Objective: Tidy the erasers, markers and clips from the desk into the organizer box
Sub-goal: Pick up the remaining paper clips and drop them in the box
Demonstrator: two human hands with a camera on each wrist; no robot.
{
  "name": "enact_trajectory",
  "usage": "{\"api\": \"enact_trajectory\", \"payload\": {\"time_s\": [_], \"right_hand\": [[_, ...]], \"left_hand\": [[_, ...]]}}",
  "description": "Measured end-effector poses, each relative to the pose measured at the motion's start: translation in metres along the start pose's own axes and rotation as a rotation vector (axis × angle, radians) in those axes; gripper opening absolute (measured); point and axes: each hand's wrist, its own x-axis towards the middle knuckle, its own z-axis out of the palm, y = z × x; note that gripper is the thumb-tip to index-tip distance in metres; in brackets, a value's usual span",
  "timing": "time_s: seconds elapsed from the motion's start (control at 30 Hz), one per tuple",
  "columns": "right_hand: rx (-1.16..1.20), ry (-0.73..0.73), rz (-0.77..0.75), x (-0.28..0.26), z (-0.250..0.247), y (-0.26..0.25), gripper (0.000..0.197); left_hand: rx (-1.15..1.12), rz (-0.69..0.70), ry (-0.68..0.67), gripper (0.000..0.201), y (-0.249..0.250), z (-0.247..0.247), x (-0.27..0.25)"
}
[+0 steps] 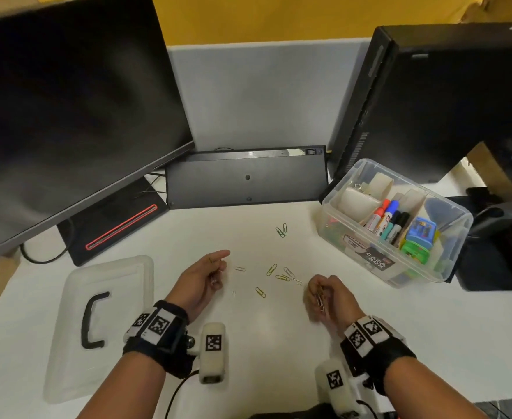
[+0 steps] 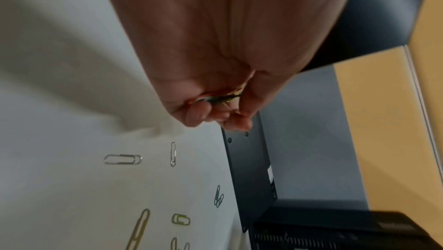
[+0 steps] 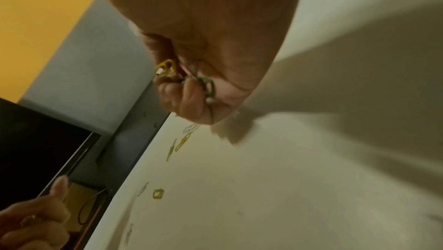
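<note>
Markers (image 1: 385, 220) and erasers (image 1: 418, 237) are already stowed in the organizer box (image 1: 448, 269), right of frame. Paper clips (image 1: 271, 269) remain scattered mid-desk; more are clutched in the left hand (image 1: 201, 281) and the right hand (image 1: 327, 293).

I see a white desk (image 1: 279, 343) backed by a pale grey partition (image 1: 257, 92), with a yellow wall (image 1: 248, 16) above it. A dark monitor (image 1: 67, 110) stands far left; a black computer tower (image 1: 445, 101) stands far right.

You could read "CASA BOX" on the dark label (image 1: 369, 255) of the organizer box (image 1: 448, 261); the marker print looked too blurred.
</note>
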Motion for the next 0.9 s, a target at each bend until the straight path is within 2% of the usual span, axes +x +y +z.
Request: {"api": "enact_trajectory", "payload": {"time_s": [0.1,0.2,0.23,0.3,0.37,0.47,0.5,0.6,0.67,0.73,0.83,0.9], "right_hand": [[0.070,-0.009,0.095,0.009,-0.001,0.002,0.029],[-0.197,0.082,0.036,0.016,0.000,-0.003,0.025],[-0.375,0.127,-0.025,0.017,0.001,-0.005,0.023],[-0.910,0.213,-0.171,0.019,0.003,-0.009,0.018],[-1.407,0.187,-0.216,0.018,0.008,-0.012,0.013],[-1.793,0.164,-0.204,0.016,0.017,-0.012,0.021],[-1.855,0.163,-0.222,0.017,0.020,-0.010,0.022],[-1.967,0.165,-0.241,0.017,0.032,-0.005,0.024],[-2.010,0.164,-0.214,0.020,0.038,-0.002,0.024],[-1.991,0.182,-0.175,0.023,0.042,0.000,0.022],[-1.904,0.255,-0.104,0.029,0.043,0.001,0.012],[-1.881,0.248,-0.074,0.029,0.044,-0.003,0.008]], "left_hand": [[-0.268,-0.083,0.059,0.020,-0.004,-0.002,0.000],[-0.281,-0.155,0.133,0.020,-0.011,-0.004,0.004],[-0.247,-0.168,0.145,0.021,-0.013,-0.005,0.005],[-0.201,-0.188,0.147,0.022,-0.016,-0.008,0.009],[-0.194,-0.213,0.142,0.021,-0.017,-0.009,0.011],[-0.066,-0.220,0.118,0.022,-0.014,-0.006,0.011],[0.109,-0.187,0.123,0.022,-0.014,-0.004,0.011],[0.913,0.023,0.128,0.019,-0.021,-0.004,0.012],[1.219,0.095,0.105,0.024,-0.028,-0.005,0.012],[1.339,0.122,0.094,0.025,-0.035,-0.006,0.013],[1.305,0.152,0.104,0.011,-0.038,-0.002,0.014],[1.298,0.148,0.090,0.008,-0.039,-0.001,0.014]]}}
